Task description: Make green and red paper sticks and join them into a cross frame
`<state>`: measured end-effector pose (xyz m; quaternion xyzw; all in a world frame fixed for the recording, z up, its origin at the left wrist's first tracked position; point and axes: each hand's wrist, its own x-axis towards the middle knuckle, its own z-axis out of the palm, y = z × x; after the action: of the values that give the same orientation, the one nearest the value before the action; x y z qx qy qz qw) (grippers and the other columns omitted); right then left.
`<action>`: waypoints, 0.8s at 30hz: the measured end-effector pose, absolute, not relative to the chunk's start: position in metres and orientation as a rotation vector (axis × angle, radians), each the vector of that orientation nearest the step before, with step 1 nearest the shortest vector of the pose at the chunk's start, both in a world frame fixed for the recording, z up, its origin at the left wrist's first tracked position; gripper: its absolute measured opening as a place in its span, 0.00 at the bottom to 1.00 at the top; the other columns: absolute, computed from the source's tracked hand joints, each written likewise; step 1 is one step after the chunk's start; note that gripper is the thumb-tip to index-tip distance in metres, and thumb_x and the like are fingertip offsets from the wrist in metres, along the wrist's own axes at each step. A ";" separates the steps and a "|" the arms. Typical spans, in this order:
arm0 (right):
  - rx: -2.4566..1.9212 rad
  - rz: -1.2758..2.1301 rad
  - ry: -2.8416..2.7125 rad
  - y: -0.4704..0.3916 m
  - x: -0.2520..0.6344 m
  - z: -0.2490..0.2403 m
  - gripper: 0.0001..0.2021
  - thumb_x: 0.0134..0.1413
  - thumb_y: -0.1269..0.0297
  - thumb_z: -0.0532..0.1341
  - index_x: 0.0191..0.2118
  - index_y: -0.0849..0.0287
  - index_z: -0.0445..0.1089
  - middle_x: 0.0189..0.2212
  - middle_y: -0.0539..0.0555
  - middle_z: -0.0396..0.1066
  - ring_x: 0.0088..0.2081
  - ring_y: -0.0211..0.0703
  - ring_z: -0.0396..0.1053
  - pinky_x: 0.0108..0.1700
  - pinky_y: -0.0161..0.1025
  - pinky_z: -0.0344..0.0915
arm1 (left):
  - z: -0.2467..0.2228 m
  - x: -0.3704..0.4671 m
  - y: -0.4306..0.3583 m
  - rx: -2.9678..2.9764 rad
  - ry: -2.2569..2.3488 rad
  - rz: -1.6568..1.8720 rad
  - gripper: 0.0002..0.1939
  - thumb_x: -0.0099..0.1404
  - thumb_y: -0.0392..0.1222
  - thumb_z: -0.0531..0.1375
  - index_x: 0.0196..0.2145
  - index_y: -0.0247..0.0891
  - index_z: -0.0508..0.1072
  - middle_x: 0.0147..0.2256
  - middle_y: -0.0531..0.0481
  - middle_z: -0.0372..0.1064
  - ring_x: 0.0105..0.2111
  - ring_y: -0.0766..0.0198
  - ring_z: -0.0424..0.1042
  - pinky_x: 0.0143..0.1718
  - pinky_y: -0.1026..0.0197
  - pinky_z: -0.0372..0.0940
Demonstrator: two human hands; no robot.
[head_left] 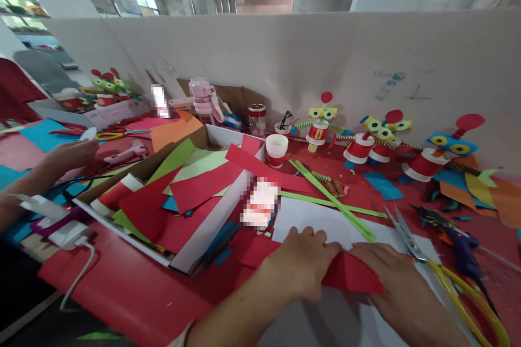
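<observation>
A piece of red paper (350,272) lies between my hands, low over a white sheet (301,217). My left hand (303,260) has its fingers curled and pressed on the left end of the paper. Over the right end, my right hand (393,271) grips the paper with its fingers bent; its thumb is hidden. Yellow-handled scissors (419,252) rest, blades apart, just right of my right hand. Thin green paper strips (329,195) cross on the table beyond my hands.
Left of my hands stands a white box (211,227) of coloured paper scraps. Paper-cup figures (317,133) line the wall. A purple glue gun (464,249) lies far right, a paper cup (277,149) behind the box. At left, another person's hand (77,149) holds something white.
</observation>
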<state>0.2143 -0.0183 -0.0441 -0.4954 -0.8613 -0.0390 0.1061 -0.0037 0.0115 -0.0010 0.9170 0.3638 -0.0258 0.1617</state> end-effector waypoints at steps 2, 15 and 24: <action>-1.398 -0.201 -2.546 -0.025 0.212 -0.045 0.32 0.38 0.78 0.53 0.54 0.53 0.68 0.50 0.55 0.74 0.49 0.51 0.70 0.48 0.49 0.66 | -0.001 -0.004 -0.002 2.625 1.121 -0.065 0.32 0.53 0.37 0.62 0.56 0.36 0.62 0.46 0.42 0.67 0.44 0.50 0.66 0.42 0.47 0.65; -1.178 -0.402 -2.368 -0.070 0.199 -0.053 0.15 0.59 0.73 0.50 0.40 0.57 0.74 0.35 0.54 0.77 0.37 0.43 0.72 0.42 0.41 0.65 | -0.045 0.004 -0.051 2.578 1.224 0.259 0.15 0.64 0.40 0.55 0.48 0.36 0.70 0.45 0.45 0.71 0.43 0.54 0.68 0.44 0.50 0.64; -1.281 -0.249 -2.465 -0.066 0.194 -0.048 0.14 0.55 0.74 0.51 0.41 0.57 0.72 0.34 0.54 0.76 0.34 0.45 0.72 0.36 0.41 0.66 | -0.036 0.010 -0.042 3.034 0.958 0.176 0.09 0.62 0.35 0.57 0.40 0.29 0.72 0.33 0.42 0.72 0.33 0.56 0.69 0.37 0.53 0.62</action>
<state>0.1944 -0.0656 -0.0478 -0.4523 -0.8701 -0.0880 0.1751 0.0095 -0.0416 -0.0357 0.9519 0.3007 0.0552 -0.0223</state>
